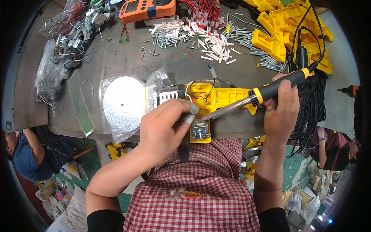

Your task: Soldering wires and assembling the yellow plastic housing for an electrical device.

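In my right hand (281, 110) is a soldering iron (276, 88) with a black and orange grip. Its metal shaft slants down-left, with its end over the lower part of an open yellow plastic housing (232, 97). My left hand (164, 125) is pinched beside that end, thumb and finger wearing pale covers. Whatever it pinches is hidden by the fingertips. Red, white and dark wires (201, 96) run inside the housing. A metal bracket (200, 132) sits in its lower arm. Joined at the housing's left is a slotted metal part (170, 95), next to a round white disc (123, 101) in clear plastic.
Screws (167, 40), white sleeves (218, 44) and red wires (203, 15) lie at the back, beside an orange multimeter (147, 9). Yellow shells (284, 29) and black cables (312, 108) crowd the right; plastic-wrapped parts (58, 65) the left. People (40, 154) sit at both sides.
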Motion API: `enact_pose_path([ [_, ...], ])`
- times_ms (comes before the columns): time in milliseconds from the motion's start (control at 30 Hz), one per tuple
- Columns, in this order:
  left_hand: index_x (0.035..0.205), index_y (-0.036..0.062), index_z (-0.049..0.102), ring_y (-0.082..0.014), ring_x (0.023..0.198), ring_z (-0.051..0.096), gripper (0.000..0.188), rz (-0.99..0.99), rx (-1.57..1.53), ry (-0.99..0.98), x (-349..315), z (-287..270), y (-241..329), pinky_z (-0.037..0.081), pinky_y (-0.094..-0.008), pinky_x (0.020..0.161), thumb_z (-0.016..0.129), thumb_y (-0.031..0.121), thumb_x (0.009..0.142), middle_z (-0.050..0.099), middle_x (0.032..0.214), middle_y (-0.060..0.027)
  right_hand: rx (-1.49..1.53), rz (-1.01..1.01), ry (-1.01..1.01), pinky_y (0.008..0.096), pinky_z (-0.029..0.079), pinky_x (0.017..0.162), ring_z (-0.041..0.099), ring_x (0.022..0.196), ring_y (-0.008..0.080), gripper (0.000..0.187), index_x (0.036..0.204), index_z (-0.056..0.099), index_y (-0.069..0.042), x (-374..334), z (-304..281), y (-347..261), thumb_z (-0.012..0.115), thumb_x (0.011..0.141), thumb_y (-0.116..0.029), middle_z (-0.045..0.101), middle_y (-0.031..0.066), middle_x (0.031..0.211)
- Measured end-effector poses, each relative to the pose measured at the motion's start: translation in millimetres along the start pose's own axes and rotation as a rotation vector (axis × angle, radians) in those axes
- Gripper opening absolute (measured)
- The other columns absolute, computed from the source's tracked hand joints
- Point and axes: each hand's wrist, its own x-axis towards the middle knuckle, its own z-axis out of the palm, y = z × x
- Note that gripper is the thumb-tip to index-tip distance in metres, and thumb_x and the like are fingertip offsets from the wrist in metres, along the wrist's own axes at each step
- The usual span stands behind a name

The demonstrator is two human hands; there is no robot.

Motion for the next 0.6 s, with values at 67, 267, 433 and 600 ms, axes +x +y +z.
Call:
enact_pose_path([
  [67, 0.094, 0.0046, 0.062, -0.0144, 0.066, 0.059, 0.026, -0.006, -0.045, 0.015, 0, 1, -1, 0.048, -0.0248, 0.058, 0.068, -0.006, 0.072, 0.064, 0.091, -0.0077, 0.024, 0.003, 0.002, 0.0169, 0.035, 0.051, 0.044, 0.057, 0.0027, 0.022, 0.096, 0.053, -0.003, 0, 3, 1, 0.049, 0.097, -0.025, 0.057, 0.0015, 0.073],
  [267, 0.093, 0.0039, 0.061, -0.0163, 0.067, 0.060, 0.025, 0.031, -0.015, 0.022, 0, 2, -3, 0.049, -0.0259, 0.058, 0.068, -0.006, 0.071, 0.064, 0.091, -0.0079, -0.004, 0.026, 0.063, 0.0174, 0.034, 0.050, 0.043, 0.056, 0.0030, 0.025, 0.095, 0.053, -0.003, 4, -6, 1, 0.047, 0.098, -0.027, 0.055, 0.0005, 0.072],
  [433, 0.093, 0.0037, 0.061, -0.0171, 0.068, 0.061, 0.025, 0.013, -0.019, 0.012, -2, 1, 0, 0.049, -0.0264, 0.059, 0.069, -0.006, 0.071, 0.064, 0.091, -0.0078, 0.056, 0.016, 0.056, 0.0176, 0.033, 0.050, 0.042, 0.056, 0.0026, 0.024, 0.094, 0.053, -0.003, 3, -7, 5, 0.046, 0.098, -0.026, 0.053, 0.0004, 0.071],
  [600, 0.092, 0.0047, 0.060, -0.0261, 0.079, 0.065, 0.023, -0.007, 0.001, -0.001, -2, 0, 2, 0.053, -0.0317, 0.064, 0.069, -0.002, 0.072, 0.065, 0.091, -0.0081, 0.047, 0.033, 0.072, 0.0178, 0.033, 0.050, 0.042, 0.056, 0.0027, 0.023, 0.094, 0.053, -0.003, 2, -8, 6, 0.046, 0.098, -0.024, 0.051, -0.0005, 0.069],
])
